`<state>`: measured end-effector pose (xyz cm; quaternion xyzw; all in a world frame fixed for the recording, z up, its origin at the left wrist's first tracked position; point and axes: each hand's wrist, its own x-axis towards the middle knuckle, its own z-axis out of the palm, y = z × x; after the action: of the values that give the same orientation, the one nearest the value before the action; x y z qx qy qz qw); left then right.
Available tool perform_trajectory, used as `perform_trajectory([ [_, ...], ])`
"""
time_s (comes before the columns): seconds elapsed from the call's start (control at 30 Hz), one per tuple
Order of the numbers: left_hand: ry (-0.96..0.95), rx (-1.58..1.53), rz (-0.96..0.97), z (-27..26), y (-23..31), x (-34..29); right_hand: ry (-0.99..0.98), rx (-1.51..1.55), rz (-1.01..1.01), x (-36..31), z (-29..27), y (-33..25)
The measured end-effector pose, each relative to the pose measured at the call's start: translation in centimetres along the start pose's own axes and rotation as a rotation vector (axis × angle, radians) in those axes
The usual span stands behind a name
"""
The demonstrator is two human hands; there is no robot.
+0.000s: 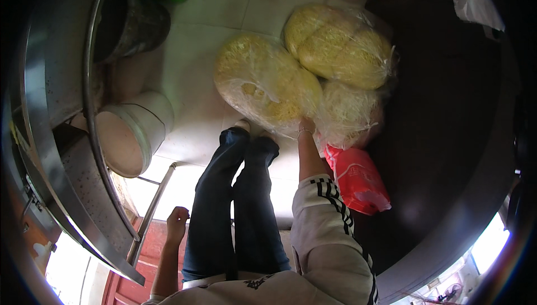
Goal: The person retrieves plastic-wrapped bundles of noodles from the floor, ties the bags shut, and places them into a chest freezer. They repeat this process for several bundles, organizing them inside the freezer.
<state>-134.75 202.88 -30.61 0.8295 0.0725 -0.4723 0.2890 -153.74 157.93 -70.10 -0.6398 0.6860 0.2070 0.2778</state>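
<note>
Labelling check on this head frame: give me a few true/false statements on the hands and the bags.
1. The right hand reaches down to the noodle bags. True.
2. The left hand holds a noodle bag. False: it holds no bag and hangs by the left leg, near a metal rail.
3. A red bag lies beside the right forearm. True.
4. The white bucket stands upright. False: it is tipped on its side.
5. The noodle bags lie on a table. False: they lie on the tiled floor.
</note>
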Motion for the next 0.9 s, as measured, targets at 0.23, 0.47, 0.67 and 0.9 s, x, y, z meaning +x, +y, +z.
perform_trajectory([
  [0.23, -0.002, 0.024, -0.005, -2.7, -3.1, -3.4, -0.164, 0.826, 0.188, -4.4, -2.7, 0.3],
  [0.47, -0.073, 0.054, -0.044, -4.7, -2.3, -8.7, -0.159, 1.256, 0.220, -17.9, -5.7, -8.3],
  [0.67, -0.090, -0.012, 0.028, -6.3, 3.9, -8.3, -0.225, 1.126, 0.002, -30.5, -15.7, -12.6],
  [0.9, -0.007, -0.013, 0.266, -5.6, 15.7, -4.2, -0.191, 1.204, -0.125, -45.5, -24.1, -7.5],
])
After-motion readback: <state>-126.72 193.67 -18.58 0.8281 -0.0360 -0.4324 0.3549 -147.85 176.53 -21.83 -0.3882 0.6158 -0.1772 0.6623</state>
